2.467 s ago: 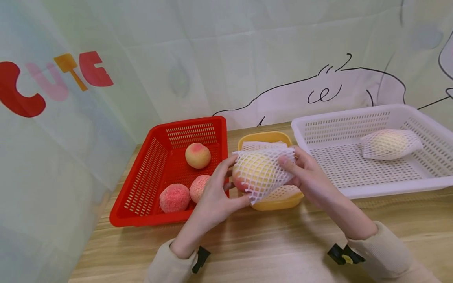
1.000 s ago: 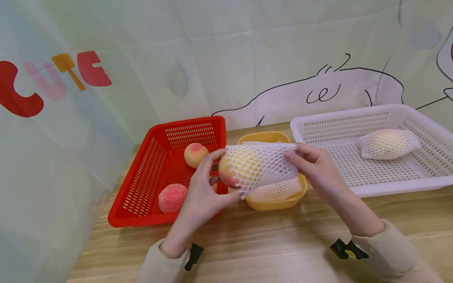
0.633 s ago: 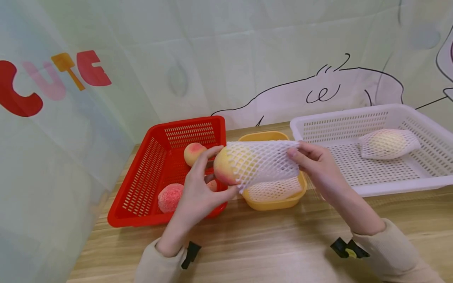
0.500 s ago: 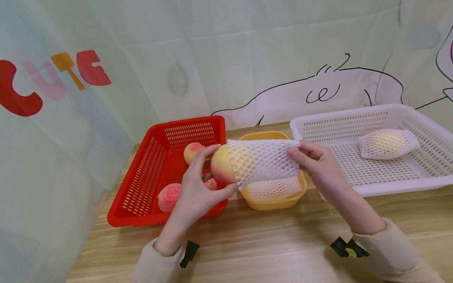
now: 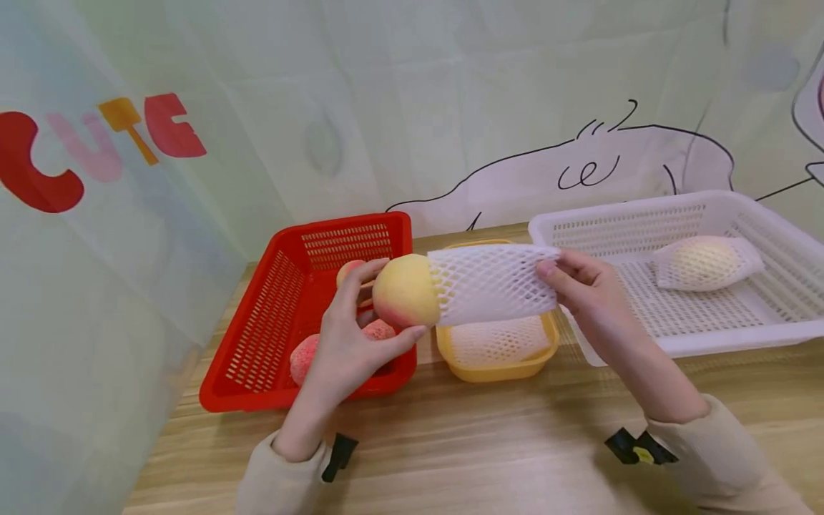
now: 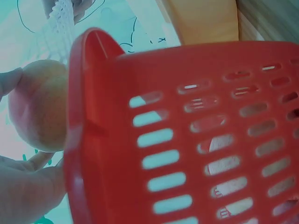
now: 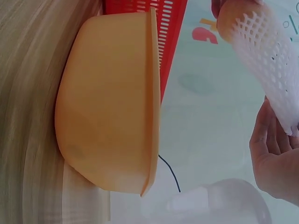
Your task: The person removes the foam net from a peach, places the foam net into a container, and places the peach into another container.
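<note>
My left hand [image 5: 347, 343] grips a yellow-pink peach [image 5: 407, 292] between its thumb and fingers, above the gap between the red basket and the yellow tub. A white foam net sleeve [image 5: 492, 282] covers only the peach's right edge and stretches away to the right, mostly hollow. Its far end is pinched between the thumb and fingers of my right hand [image 5: 592, 293]. In the left wrist view the peach [image 6: 39, 105] shows beside the basket's rim, partly hidden by it. The right wrist view shows the sleeve [image 7: 271, 56] hanging between both hands.
The red basket [image 5: 241, 357] on the left holds several peaches, partly behind my left hand. Below the sleeve, a yellow tub [image 5: 498, 373] contains more foam nets [image 5: 498, 340]. On the right, a white basket [image 5: 708, 347] holds one net-wrapped peach [image 5: 704, 263]. A printed curtain stands behind.
My left hand has moved left with the peach, and my right hand slightly right with the sleeve's end. The sleeve, which covered most of the peach, now covers only its edge.
</note>
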{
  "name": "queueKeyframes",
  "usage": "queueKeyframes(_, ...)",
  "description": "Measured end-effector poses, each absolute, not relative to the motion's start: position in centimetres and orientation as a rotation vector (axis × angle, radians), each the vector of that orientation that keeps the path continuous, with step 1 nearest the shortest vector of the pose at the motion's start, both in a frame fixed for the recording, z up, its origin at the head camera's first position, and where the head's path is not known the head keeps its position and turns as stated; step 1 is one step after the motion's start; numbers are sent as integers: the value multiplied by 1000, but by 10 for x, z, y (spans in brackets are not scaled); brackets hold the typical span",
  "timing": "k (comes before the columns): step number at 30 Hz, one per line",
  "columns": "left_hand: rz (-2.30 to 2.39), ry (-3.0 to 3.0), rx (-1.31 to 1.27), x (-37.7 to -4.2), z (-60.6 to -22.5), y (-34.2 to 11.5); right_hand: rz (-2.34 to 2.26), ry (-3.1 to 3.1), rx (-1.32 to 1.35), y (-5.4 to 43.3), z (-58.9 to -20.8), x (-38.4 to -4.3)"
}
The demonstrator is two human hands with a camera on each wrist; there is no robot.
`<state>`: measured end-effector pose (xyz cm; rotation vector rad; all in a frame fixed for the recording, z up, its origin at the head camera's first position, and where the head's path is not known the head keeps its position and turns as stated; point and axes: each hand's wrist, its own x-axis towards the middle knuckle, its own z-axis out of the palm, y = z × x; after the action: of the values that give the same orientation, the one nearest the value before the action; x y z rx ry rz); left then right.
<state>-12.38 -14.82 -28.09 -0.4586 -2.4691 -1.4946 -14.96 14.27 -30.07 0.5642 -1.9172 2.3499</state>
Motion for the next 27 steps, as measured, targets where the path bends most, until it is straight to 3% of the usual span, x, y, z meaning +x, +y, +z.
queueKeyframes(17, -1342, -2478, -289, -125, -265, -180, 2389, -1778, 310, 139, -296, -159)
queueKeyframes(27, -1217, -2570, -135, -132, -261, -208, 1955, -2335, 144, 128, -305, -168)
